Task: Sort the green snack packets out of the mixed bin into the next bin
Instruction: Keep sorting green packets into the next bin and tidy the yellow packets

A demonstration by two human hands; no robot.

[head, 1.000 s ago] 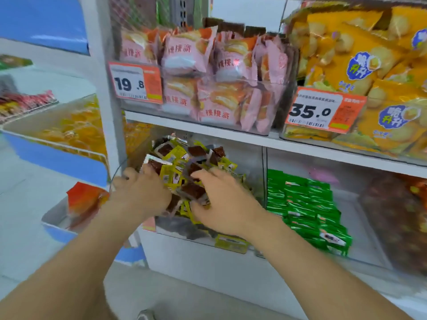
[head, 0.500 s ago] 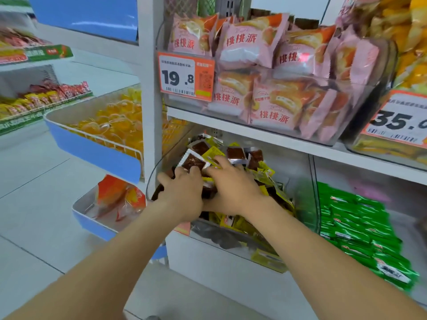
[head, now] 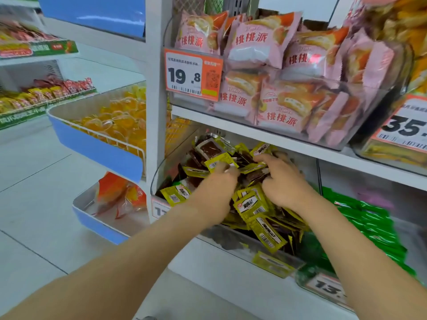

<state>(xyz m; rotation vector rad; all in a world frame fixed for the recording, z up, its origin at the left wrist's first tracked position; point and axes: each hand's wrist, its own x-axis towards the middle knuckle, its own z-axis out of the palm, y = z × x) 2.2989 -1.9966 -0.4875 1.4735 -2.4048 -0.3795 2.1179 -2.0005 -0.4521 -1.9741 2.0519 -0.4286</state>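
Lying in overlapping rows, the green snack packets (head: 369, 227) look glossy.

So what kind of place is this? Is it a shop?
Most likely a shop's snack aisle. An orange price tag reading 19.8 fronts a clear bin of pink pastry packets on a white shelf, and green snack packets lie heaped one shelf down.

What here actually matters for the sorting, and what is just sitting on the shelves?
Job: left hand, right hand, mixed bin, green packets in the next bin.
Lying about: pink pastry bags, 19.8 price tag, orange jelly cups.
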